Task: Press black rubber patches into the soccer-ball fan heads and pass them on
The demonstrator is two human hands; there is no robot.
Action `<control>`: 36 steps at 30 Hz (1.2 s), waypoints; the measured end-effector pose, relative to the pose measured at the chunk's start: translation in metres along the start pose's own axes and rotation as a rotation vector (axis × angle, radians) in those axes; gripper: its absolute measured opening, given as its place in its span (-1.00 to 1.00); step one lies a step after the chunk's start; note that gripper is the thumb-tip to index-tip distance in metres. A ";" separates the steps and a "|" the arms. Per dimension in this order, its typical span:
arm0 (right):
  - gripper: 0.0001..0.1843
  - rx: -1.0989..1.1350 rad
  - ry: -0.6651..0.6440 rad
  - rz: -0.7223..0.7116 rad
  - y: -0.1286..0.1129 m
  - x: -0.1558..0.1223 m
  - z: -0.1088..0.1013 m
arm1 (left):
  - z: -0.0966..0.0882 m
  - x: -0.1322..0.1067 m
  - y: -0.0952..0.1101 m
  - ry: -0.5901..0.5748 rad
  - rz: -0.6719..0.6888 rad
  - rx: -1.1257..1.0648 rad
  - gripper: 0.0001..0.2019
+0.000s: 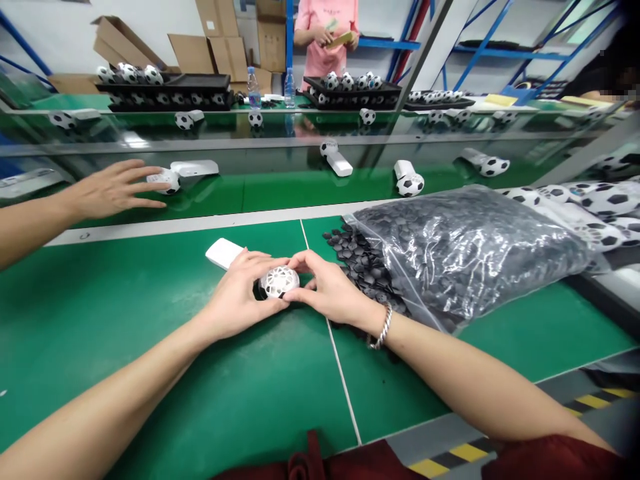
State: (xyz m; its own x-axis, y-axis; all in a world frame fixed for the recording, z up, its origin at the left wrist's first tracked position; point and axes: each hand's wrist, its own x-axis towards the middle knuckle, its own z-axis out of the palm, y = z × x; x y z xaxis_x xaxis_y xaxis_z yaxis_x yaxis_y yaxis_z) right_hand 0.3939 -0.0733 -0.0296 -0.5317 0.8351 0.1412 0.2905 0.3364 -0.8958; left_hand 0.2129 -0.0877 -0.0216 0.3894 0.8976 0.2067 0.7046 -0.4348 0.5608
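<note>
Between my two hands is a soccer-ball-shaped device (280,283) with a white lattice on its ball end. A white flat handle (224,253) sticks out beyond my left fingers. My left hand (245,290) is wrapped round the ball from the left. From the right, my right hand (325,287) presses thumb and fingers on the ball's edge; any small piece in them is hidden. Just right of that hand lies a pile of small black pieces (367,267), spilling from a clear plastic bag (465,247) full of them.
A co-worker's hand (113,190) reaches to a soccer-ball device (165,180) on the green conveyor belt (280,183). More such devices lie along it. Black trays (170,93) of balls and bottles stand behind. Another person (327,40) stands at the back.
</note>
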 end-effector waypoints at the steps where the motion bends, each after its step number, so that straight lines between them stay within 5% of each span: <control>1: -0.66 -0.028 0.003 -0.013 0.000 0.001 -0.001 | 0.000 0.000 0.000 0.003 0.005 -0.007 -0.52; 5: -0.76 -0.223 -0.044 -0.048 0.005 0.017 -0.020 | 0.001 -0.001 -0.002 -0.023 0.028 0.037 -0.51; 11: -0.81 -1.105 0.081 0.120 0.026 0.052 -0.058 | -0.005 -0.002 -0.006 -0.108 0.067 0.063 -0.47; 15: -0.78 -1.196 0.034 0.127 0.032 0.056 -0.054 | -0.003 -0.006 0.001 -0.154 -0.005 0.077 -0.42; 20: -0.74 -1.230 0.036 0.095 0.028 0.050 -0.052 | 0.008 -0.011 0.009 -0.066 -0.100 0.044 -0.41; 23: -0.73 -1.088 0.059 0.057 0.017 0.038 -0.054 | 0.004 -0.008 0.005 -0.169 0.004 -0.096 -0.51; 29: -0.90 -0.285 0.005 -0.041 -0.006 0.001 -0.038 | -0.006 -0.004 -0.001 -0.262 0.077 -0.211 -0.49; 36: -0.95 -0.098 -0.073 -0.061 -0.005 -0.009 -0.016 | 0.003 -0.006 0.002 -0.192 0.011 -0.202 -0.50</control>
State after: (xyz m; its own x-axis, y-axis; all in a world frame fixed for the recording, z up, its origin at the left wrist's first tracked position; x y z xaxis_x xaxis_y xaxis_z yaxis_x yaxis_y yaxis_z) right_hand 0.4097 -0.0751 -0.0199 -0.6064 0.7790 0.1597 0.3305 0.4295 -0.8404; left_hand 0.2138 -0.0944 -0.0237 0.5152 0.8543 0.0692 0.5747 -0.4042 0.7116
